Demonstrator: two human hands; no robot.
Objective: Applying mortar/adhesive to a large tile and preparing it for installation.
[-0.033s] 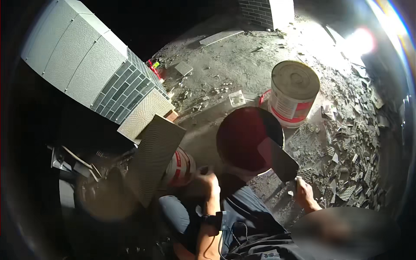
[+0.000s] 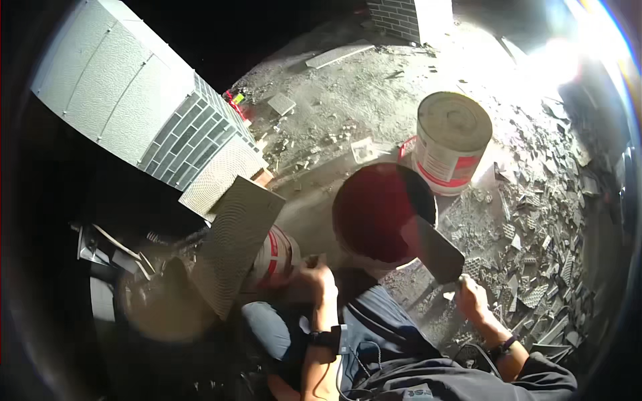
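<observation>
Your right hand [image 2: 473,299], fingers clamped on a trowel [image 2: 443,257] over an open bucket [image 2: 422,194], your left hand [image 2: 319,281] by a striped bucket [image 2: 277,257], grip unclear

Out ahead of the right hand [image 2: 472,299] stands a white-and-red bucket [image 2: 455,157], and broken tile pieces [image 2: 548,267] sprawl to that hand's right! Farther ahead, a pale flat strip [image 2: 340,56] lies on gritty ground [image 2: 348,93], a brick-patterned pillar [image 2: 396,19] rises beyond, and a lamp [image 2: 558,61] blazes far off ahead, rightward!
</observation>
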